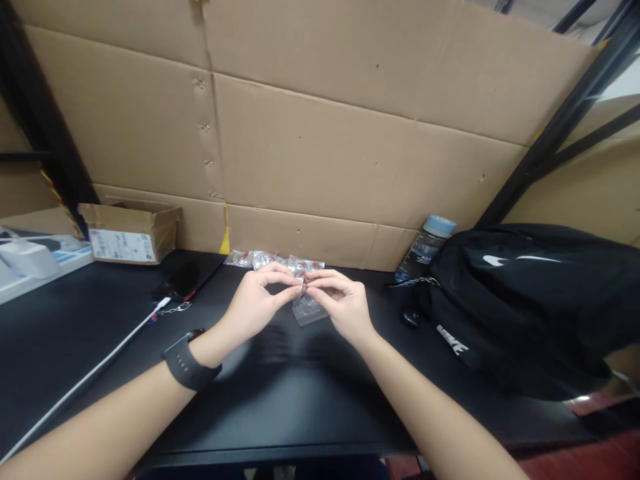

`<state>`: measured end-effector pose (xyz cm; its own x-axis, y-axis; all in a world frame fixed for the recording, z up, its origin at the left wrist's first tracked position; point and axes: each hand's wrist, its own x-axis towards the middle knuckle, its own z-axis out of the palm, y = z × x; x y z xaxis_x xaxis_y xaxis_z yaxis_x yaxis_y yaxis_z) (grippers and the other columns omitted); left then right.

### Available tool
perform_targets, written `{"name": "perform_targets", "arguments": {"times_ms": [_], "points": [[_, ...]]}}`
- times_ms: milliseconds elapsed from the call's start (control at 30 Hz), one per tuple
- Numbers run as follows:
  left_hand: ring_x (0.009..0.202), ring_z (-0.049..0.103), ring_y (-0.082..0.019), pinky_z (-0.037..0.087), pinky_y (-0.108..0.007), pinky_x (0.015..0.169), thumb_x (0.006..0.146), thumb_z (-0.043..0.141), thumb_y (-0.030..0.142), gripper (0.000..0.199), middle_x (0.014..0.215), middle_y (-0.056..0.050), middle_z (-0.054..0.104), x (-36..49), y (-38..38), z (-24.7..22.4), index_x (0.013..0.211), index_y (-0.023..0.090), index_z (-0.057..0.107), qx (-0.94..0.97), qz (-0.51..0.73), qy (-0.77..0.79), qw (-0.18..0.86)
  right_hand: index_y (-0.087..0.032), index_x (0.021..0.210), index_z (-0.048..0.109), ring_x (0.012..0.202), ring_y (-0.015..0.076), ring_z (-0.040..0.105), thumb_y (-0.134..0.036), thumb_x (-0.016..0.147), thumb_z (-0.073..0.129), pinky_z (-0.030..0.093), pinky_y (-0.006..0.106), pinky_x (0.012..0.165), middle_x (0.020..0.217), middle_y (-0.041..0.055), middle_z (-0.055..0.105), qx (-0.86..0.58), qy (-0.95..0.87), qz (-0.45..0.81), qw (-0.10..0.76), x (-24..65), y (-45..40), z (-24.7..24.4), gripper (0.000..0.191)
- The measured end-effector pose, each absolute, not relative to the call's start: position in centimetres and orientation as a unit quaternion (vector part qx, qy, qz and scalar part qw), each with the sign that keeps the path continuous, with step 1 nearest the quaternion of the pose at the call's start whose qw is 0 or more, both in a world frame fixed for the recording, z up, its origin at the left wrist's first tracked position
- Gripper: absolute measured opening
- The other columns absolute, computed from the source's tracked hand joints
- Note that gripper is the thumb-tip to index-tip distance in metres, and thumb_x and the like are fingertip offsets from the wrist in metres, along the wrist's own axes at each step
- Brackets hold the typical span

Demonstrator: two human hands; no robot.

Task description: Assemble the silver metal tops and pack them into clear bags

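Note:
My left hand and my right hand meet over the middle of the black table. Both pinch the top of a small clear plastic bag, which hangs between them with its lower part showing. Something small and reddish shows at the fingertips, too small to make out. Just behind my hands, several shiny clear packets with red marks lie in a row along the cardboard wall. A dark watch is on my left wrist.
At the left stand an open cardboard box, a phone with a white cable, and a power strip. A water bottle and a black backpack are at the right. A cardboard wall closes off the back.

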<state>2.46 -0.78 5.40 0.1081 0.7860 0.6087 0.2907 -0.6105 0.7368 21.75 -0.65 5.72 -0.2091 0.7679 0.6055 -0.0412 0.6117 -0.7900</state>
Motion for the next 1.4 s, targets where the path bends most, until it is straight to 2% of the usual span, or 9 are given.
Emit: {"name": "perform_targets", "arguments": {"times_ms": [167, 333, 600, 867, 1067, 1167, 1267, 1333, 1400], "points": [[0.092, 0.067, -0.021, 0.051, -0.034, 0.09, 0.084, 0.075, 0.039, 0.017, 0.094, -0.005, 0.073, 2.5, -0.9, 5.7, 0.083, 0.022, 0.078, 0.715, 0.547, 0.366, 0.235, -0.022, 0.088, 0.073, 0.11, 0.0222, 0.066, -0.03, 0.09, 0.07, 0.056, 0.037, 0.096, 0.113, 0.0083, 0.066, -0.252, -0.707, 0.34, 0.567, 21.4, -0.8, 5.4, 0.008], [0.104, 0.066, -0.021, 0.051, -0.033, 0.093, 0.095, 0.06, 0.041, 0.026, 0.111, -0.007, 0.072, 2.7, -1.2, 6.2, 0.11, 0.022, 0.069, 0.719, 0.541, 0.339, 0.272, -0.022, 0.092, 0.067, 0.11, 0.0203, 0.063, -0.03, 0.096, 0.061, 0.055, 0.034, 0.094, 0.118, 0.0088, 0.058, -0.263, -0.747, 0.305, 0.53, 21.5, -1.0, 5.4, 0.011], [0.103, 0.068, -0.024, 0.049, -0.035, 0.097, 0.086, 0.07, 0.046, 0.03, 0.11, -0.003, 0.075, 1.7, -1.0, 6.2, 0.109, 0.026, 0.073, 0.816, 0.378, 0.375, 0.222, -0.023, 0.092, 0.065, 0.116, 0.0227, 0.056, -0.029, 0.097, 0.058, 0.045, 0.039, 0.103, 0.119, 0.0081, 0.057, -0.303, -0.815, 0.17, 0.463, 23.0, -0.9, 7.0, 0.011], [0.105, 0.067, -0.022, 0.046, -0.031, 0.097, 0.09, 0.065, 0.043, 0.025, 0.113, -0.003, 0.073, -0.3, 0.1, 5.8, 0.109, 0.03, 0.074, 0.904, 0.218, 0.308, 0.202, -0.024, 0.089, 0.071, 0.128, 0.0269, 0.046, -0.022, 0.091, 0.067, 0.039, 0.05, 0.11, 0.131, 0.007, 0.055, -0.276, -0.92, 0.151, 0.234, 24.6, -0.3, 6.9, 0.005], [0.101, 0.066, -0.024, 0.041, -0.035, 0.097, 0.095, 0.054, 0.037, 0.024, 0.106, -0.003, 0.076, -3.7, 2.8, 4.7, 0.102, 0.029, 0.076, 0.889, 0.186, 0.411, 0.082, -0.025, 0.084, 0.076, 0.126, 0.0274, 0.048, -0.029, 0.087, 0.074, 0.04, 0.049, 0.106, 0.131, 0.0048, 0.057, -0.273, -0.94, 0.157, 0.133, 24.8, 0.2, 5.9, 0.006], [0.105, 0.065, -0.026, 0.039, -0.036, 0.097, 0.091, 0.058, 0.038, 0.021, 0.108, -0.002, 0.075, -5.3, 4.1, 3.9, 0.1, 0.03, 0.076, 0.868, 0.171, 0.461, 0.061, -0.026, 0.086, 0.077, 0.123, 0.0256, 0.053, -0.029, 0.085, 0.077, 0.042, 0.043, 0.105, 0.128, 0.0045, 0.06, -0.259, -0.939, 0.176, 0.14, 25.5, 0.7, 6.5, 0.004], [0.111, 0.063, -0.027, 0.037, -0.036, 0.095, 0.086, 0.064, 0.036, 0.022, 0.114, -0.002, 0.074, -6.0, 4.8, 2.9, 0.104, 0.031, 0.075, 0.864, 0.162, 0.473, 0.06, -0.024, 0.094, 0.076, 0.105, 0.0199, 0.063, -0.026, 0.087, 0.073, 0.048, 0.035, 0.096, 0.114, 0.0043, 0.067, -0.271, -0.925, 0.208, 0.167, 27.0, 1.5, 7.3, 0.008], [0.112, 0.063, -0.028, 0.036, -0.036, 0.094, 0.085, 0.066, 0.034, 0.022, 0.115, -0.002, 0.073, -5.9, 5.1, 2.4, 0.104, 0.031, 0.074, 0.865, 0.158, 0.472, 0.057, -0.022, 0.098, 0.074, 0.095, 0.0192, 0.065, -0.024, 0.083, 0.075, 0.05, 0.032, 0.087, 0.104, 0.0039, 0.069, -0.329, -0.91, 0.192, 0.166, 28.3, 2.4, 7.2, 0.015], [0.11, 0.063, -0.028, 0.036, -0.036, 0.092, 0.085, 0.065, 0.033, 0.019, 0.11, -0.003, 0.074, -5.7, 5.3, 1.9, 0.101, 0.03, 0.074, 0.864, 0.16, 0.474, 0.055, -0.021, 0.106, 0.073, 0.099, 0.0228, 0.065, -0.022, 0.072, 0.084, 0.049, 0.034, 0.089, 0.108, 0.0065, 0.069, -0.408, -0.889, 0.139, 0.152, 29.4, 3.4, 6.6, 0.036]]}}
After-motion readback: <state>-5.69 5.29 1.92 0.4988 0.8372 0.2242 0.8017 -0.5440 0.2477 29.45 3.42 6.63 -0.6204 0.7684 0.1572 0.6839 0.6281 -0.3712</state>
